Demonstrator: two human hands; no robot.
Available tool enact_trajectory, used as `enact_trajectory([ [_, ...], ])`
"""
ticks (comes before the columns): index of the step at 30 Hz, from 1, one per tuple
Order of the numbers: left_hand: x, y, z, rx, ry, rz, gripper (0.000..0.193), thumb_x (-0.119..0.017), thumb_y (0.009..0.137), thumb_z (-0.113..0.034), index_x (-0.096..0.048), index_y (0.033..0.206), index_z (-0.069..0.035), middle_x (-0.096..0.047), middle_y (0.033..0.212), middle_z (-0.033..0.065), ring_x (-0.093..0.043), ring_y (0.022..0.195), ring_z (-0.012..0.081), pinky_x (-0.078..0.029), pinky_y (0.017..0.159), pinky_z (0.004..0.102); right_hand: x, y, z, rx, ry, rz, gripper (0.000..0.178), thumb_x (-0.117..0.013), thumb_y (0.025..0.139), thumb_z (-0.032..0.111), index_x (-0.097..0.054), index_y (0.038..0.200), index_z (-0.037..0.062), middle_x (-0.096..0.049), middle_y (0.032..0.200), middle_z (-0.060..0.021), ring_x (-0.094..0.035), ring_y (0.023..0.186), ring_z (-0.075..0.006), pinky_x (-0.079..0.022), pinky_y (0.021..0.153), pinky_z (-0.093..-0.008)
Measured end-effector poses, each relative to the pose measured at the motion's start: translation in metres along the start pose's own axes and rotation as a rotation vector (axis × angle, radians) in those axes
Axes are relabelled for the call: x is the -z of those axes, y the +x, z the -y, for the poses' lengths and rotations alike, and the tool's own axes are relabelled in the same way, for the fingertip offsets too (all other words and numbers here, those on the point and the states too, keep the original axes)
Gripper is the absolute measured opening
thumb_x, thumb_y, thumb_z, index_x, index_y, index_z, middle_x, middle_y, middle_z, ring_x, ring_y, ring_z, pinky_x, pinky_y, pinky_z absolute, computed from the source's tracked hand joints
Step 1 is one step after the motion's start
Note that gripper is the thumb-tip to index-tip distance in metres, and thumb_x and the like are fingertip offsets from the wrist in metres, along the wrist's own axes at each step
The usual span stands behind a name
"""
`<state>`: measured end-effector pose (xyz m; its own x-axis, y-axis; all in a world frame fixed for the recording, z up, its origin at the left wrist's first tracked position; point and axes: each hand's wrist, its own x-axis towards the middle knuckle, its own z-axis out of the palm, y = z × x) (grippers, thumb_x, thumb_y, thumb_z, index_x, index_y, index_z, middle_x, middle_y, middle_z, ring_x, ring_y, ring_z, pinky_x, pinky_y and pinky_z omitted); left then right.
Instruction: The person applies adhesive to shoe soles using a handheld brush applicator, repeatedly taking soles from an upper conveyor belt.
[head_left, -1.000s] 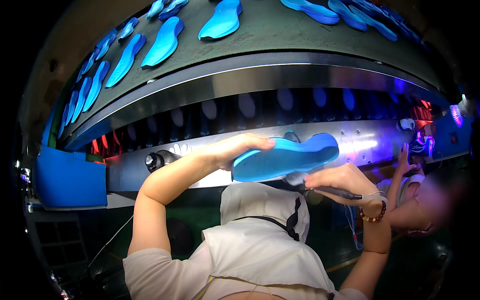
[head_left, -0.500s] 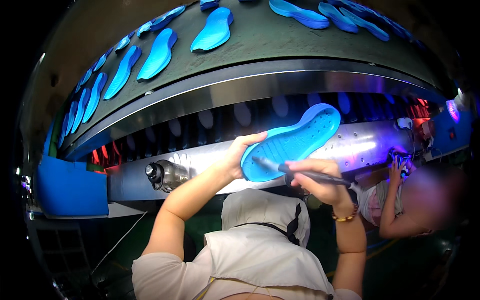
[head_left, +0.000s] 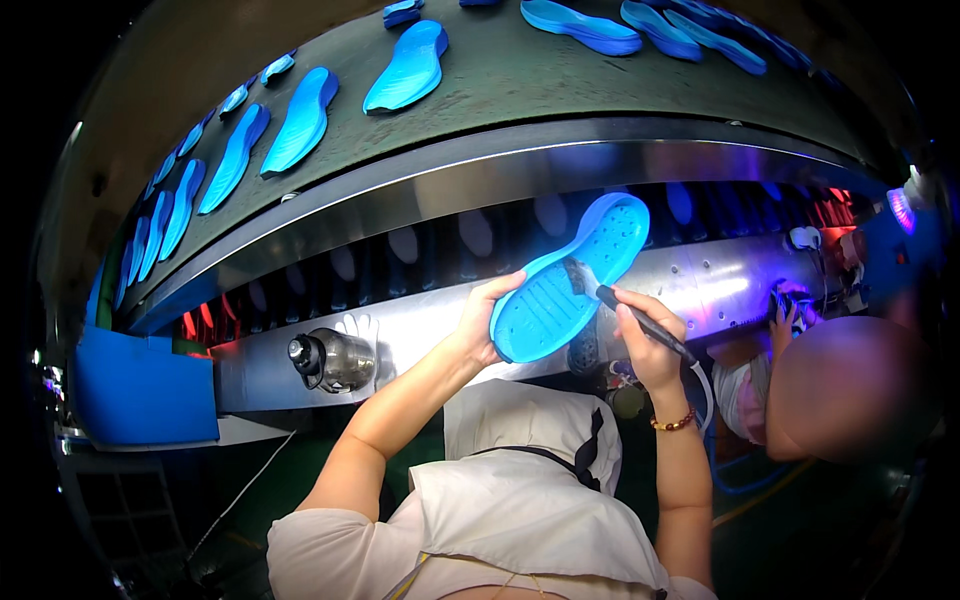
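My left hand grips a bright blue shoe sole by its near left end, fingers wrapped round the rim. The sole is tilted, its hollow side with ribs and small holes facing up. In my right hand is a dark-handled brush, with a pale hose running from its back end down past my wrist. Its dark bristles are against the middle of the sole's inner face, near the raised rim.
Further blue soles lie on a dark green conveyor belt behind a metal rail. Below it, dark shoe-shaped pieces stand in a row. A dark bottle and a white glove rest on the metal counter. Another person works at right.
The brush has moved from the sole's near end toward its middle, and its hose now shows. The sole has shifted slightly in my left hand. Soles on the belt have moved a little left.
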<state>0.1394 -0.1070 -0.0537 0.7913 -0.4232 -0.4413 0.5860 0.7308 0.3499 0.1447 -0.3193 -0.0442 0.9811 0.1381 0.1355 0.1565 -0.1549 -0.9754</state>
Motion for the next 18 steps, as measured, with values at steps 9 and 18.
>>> enact_trajectory([
  [9, -0.004, 0.014, 0.028, 0.057, 0.016, 0.048, 0.052, -0.055, 0.081, -0.030, -0.040, 0.121, -0.001, -0.051, 0.113, 0.0198, -0.055, 0.098, 0.0312, -0.046, 0.082, 0.0484, -0.010, 0.008, -0.026, 0.451, -0.442, -0.226, 0.015, -0.056, 0.075, -0.002, -0.060, 0.089, -0.0060, -0.061, 0.090, -0.0223, -0.062, 0.080, -0.0331, -0.049, 0.072, -0.0335],
  [18, -0.042, 0.007, -0.011, -0.220, 0.349, 0.038, 0.057, -0.044, 0.084, -0.038, -0.040, 0.121, 0.005, -0.050, 0.114, 0.0223, -0.054, 0.100, 0.0317, -0.044, 0.087, 0.0424, 0.042, -0.046, 0.007, -0.231, 0.656, 0.281, 0.020, -0.056, 0.076, 0.003, -0.059, 0.093, -0.0080, -0.062, 0.092, -0.0203, -0.057, 0.057, -0.0114, -0.046, 0.055, -0.0204],
])
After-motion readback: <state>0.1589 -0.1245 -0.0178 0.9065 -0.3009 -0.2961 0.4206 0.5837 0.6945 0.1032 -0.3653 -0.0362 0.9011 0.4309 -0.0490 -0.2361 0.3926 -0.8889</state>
